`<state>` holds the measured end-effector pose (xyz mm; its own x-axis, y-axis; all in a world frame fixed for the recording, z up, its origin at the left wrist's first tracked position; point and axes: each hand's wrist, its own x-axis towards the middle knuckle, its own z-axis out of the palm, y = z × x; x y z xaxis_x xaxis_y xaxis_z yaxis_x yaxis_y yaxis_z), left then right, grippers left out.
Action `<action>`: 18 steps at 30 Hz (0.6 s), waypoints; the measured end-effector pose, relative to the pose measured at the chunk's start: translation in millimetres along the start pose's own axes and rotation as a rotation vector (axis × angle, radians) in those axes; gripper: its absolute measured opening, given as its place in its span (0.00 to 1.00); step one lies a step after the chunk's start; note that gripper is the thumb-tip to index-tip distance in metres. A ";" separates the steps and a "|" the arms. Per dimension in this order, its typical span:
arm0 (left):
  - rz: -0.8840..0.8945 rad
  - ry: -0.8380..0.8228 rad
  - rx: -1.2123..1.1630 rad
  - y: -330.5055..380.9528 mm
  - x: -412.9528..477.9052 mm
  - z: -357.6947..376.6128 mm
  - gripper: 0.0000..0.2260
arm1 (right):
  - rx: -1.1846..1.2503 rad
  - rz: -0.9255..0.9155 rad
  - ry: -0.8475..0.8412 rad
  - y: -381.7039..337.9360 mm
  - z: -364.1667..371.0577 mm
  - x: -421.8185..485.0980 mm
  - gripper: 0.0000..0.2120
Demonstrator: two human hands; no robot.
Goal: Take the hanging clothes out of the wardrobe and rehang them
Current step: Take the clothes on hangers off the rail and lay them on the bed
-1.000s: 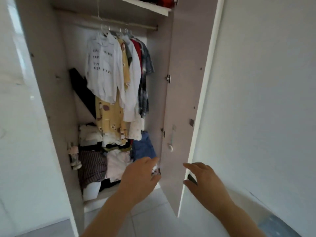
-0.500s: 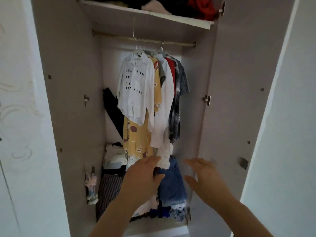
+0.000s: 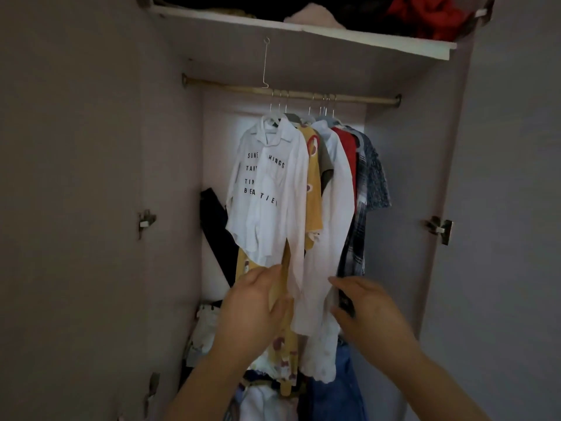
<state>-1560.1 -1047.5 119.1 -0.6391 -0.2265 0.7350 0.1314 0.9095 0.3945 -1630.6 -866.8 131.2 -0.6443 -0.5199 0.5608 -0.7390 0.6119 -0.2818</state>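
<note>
Several garments hang on hangers from the wooden rail (image 3: pixel 364 99) inside the open wardrobe. Leftmost is a white lettered shirt (image 3: pixel 267 192), then a yellow patterned dress (image 3: pixel 314 189), a long white garment (image 3: pixel 334 226), a red top (image 3: pixel 346 144) and a dark plaid shirt (image 3: pixel 372 177). My left hand (image 3: pixel 252 311) reaches in below the white shirt, fingers touching the yellow dress. My right hand (image 3: pixel 367 314) is at the plaid shirt's lower edge, with dark fabric lying between its fingers and thumb. Both hands' fingers look relaxed.
A white shelf (image 3: pixel 334 33) above the rail carries piled red and dark clothes. A bare wire hook (image 3: pixel 265 62) hangs above the rail. Folded clothes and blue jeans (image 3: pixel 334 390) fill the wardrobe bottom. A black item (image 3: pixel 217 226) leans at the back left. Both wardrobe doors stand open.
The view has risen and closed in on the wardrobe. Both hands moved up from near the door edge and bottom pile to the hems of the hanging clothes.
</note>
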 end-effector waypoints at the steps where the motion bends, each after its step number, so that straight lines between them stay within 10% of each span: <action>1: -0.003 0.019 0.016 -5.8 13.1 7.9 0.21 | 0.022 -0.019 0.030 8.0 7.0 16.5 0.21; 18: -0.049 0.242 0.115 -102.1 240.3 87.9 0.22 | 0.042 -0.344 0.182 57.8 56.6 297.3 0.20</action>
<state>-1793.7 -1164.1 207.0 -0.4407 -0.3360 0.8324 0.0091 0.9256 0.3784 -1875.9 -1019.7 237.5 -0.3153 -0.5740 0.7558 -0.9156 0.3935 -0.0832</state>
